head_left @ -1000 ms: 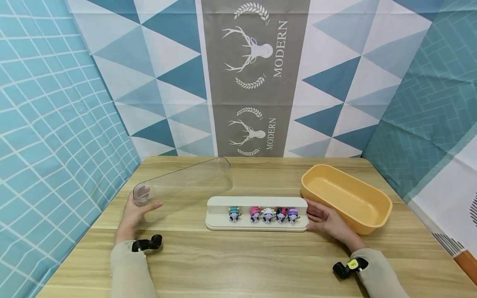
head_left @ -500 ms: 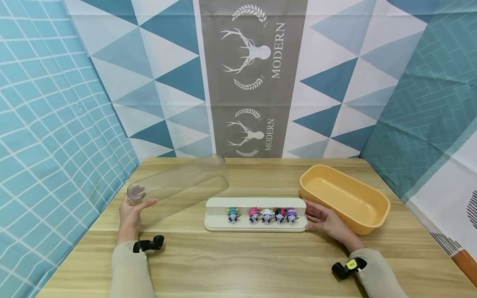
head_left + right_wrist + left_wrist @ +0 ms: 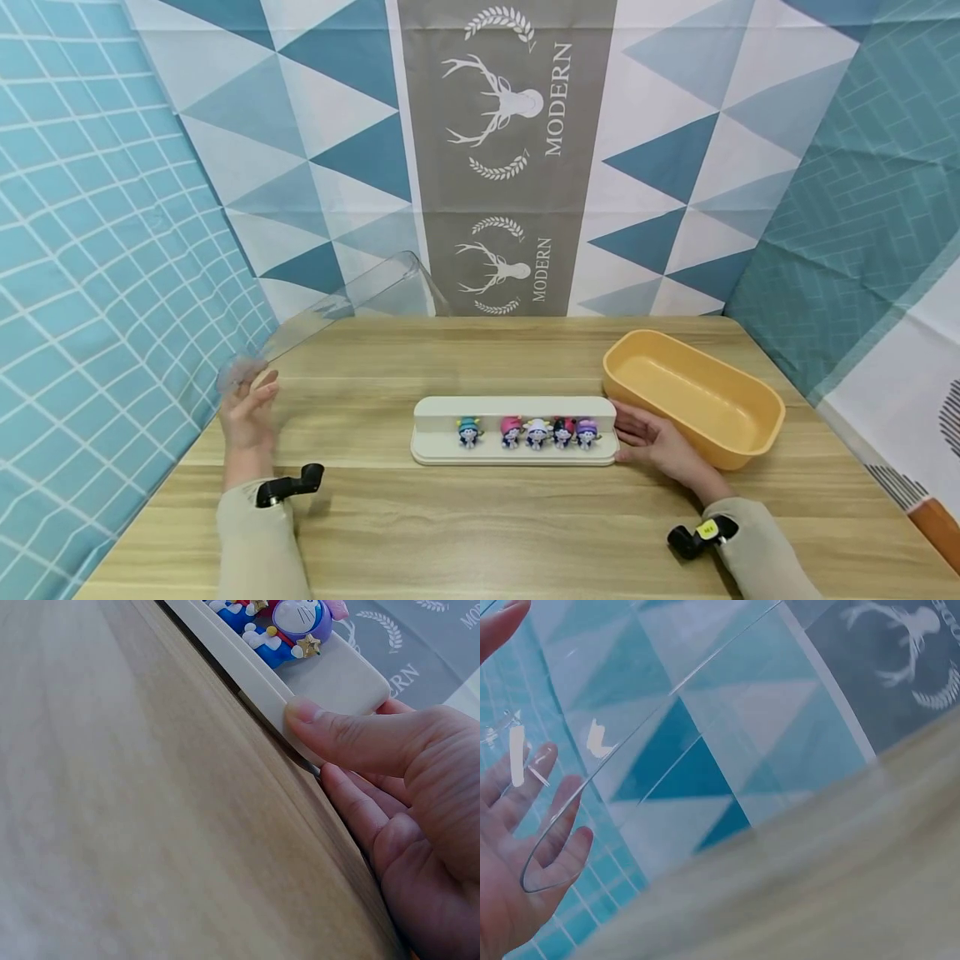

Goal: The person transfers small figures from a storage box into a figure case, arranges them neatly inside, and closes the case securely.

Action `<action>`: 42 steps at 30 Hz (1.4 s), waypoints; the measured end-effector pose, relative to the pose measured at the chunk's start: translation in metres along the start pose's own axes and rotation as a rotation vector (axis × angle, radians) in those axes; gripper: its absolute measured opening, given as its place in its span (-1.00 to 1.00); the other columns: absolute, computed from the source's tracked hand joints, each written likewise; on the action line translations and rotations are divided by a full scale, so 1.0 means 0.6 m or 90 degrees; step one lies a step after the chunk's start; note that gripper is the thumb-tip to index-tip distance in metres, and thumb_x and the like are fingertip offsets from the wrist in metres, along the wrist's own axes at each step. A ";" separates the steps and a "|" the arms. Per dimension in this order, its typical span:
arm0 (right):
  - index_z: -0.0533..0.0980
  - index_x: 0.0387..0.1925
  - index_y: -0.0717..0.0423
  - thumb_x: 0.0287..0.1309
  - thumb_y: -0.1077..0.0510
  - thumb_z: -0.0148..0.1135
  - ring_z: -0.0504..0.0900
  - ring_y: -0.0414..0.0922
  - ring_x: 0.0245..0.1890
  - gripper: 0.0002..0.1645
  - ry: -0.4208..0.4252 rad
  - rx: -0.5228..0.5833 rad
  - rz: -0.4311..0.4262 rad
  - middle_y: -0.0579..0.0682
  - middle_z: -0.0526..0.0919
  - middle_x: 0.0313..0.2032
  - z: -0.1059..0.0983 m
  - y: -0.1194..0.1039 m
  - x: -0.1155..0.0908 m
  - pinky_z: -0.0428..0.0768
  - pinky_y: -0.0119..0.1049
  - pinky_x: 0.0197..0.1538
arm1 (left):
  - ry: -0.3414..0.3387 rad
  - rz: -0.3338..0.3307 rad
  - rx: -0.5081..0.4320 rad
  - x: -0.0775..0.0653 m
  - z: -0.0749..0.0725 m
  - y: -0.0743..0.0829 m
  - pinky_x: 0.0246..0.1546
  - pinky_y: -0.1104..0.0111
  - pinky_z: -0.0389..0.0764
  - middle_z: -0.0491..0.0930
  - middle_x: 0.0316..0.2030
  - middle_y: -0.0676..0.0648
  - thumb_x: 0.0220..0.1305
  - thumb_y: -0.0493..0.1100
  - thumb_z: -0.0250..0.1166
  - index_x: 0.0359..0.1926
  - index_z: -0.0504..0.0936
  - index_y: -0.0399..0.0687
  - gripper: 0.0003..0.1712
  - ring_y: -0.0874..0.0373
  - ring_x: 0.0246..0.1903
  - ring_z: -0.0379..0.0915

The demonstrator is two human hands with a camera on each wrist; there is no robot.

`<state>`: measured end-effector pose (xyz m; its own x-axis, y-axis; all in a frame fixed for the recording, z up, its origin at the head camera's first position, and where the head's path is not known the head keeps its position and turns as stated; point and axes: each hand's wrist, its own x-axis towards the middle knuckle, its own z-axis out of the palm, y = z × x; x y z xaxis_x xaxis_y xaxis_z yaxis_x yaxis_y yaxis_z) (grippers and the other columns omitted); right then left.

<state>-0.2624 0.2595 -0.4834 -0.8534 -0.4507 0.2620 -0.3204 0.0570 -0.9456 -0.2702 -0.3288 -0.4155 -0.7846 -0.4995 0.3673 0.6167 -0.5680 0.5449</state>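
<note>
My left hand (image 3: 247, 421) holds a long clear plastic cover (image 3: 341, 304) by its near end, at the left of the table. The cover slants up towards the back wall and overlaps it in the head view. In the left wrist view, spread fingers (image 3: 564, 817) show through the clear wall, with the thumb at the top left corner. My right hand (image 3: 656, 448) grips the right end of a cream display stand (image 3: 517, 406), thumb (image 3: 330, 735) on its base edge. Several small figurines (image 3: 537, 434) with coloured hats stand in a row on it.
Right of the stand sits a yellow oblong basin (image 3: 693, 392), close behind my right hand. Patterned cloth (image 3: 517, 167) hangs behind the wooden table (image 3: 480, 533), with blue grid cloth (image 3: 112, 292) on the left side.
My left hand has moved left and raised the clear cover off the table area, its far end now higher against the back cloth. The right hand and stand have stayed put.
</note>
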 end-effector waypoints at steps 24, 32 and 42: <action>0.07 0.40 0.58 0.02 0.46 0.42 0.49 -0.41 0.11 0.00 0.009 -0.020 0.014 0.64 0.19 0.28 -0.002 0.003 -0.003 0.50 -0.45 0.11 | -0.301 0.069 0.036 -0.021 0.128 0.020 0.04 0.33 0.48 0.62 0.00 -0.16 0.02 -0.69 0.02 0.17 0.53 -0.31 -0.34 0.06 -0.03 0.57; 0.09 0.41 0.55 0.01 0.46 0.42 0.49 -0.42 0.12 0.00 0.012 -0.025 0.017 0.62 0.21 0.28 -0.002 0.003 -0.002 0.50 -0.45 0.10 | -0.364 0.050 0.145 -0.029 0.158 0.004 0.11 0.34 0.39 0.61 0.03 0.00 -0.11 -0.66 0.05 0.17 0.57 -0.09 -0.22 0.15 0.04 0.50; 0.11 0.41 0.55 0.00 0.43 0.45 0.51 -0.39 0.12 0.01 0.017 -0.037 0.014 0.59 0.26 0.27 -0.002 0.007 -0.001 0.51 -0.44 0.10 | -0.397 0.017 0.200 -0.049 0.189 -0.031 0.08 0.37 0.39 0.59 0.03 0.02 -0.18 -0.65 0.25 0.18 0.53 -0.07 -0.19 0.16 0.05 0.45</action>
<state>-0.2638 0.2612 -0.4870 -0.8708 -0.4252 0.2469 -0.3241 0.1189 -0.9385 -0.2656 -0.2293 -0.3509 -0.7178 0.0111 0.6961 0.6622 -0.2979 0.6876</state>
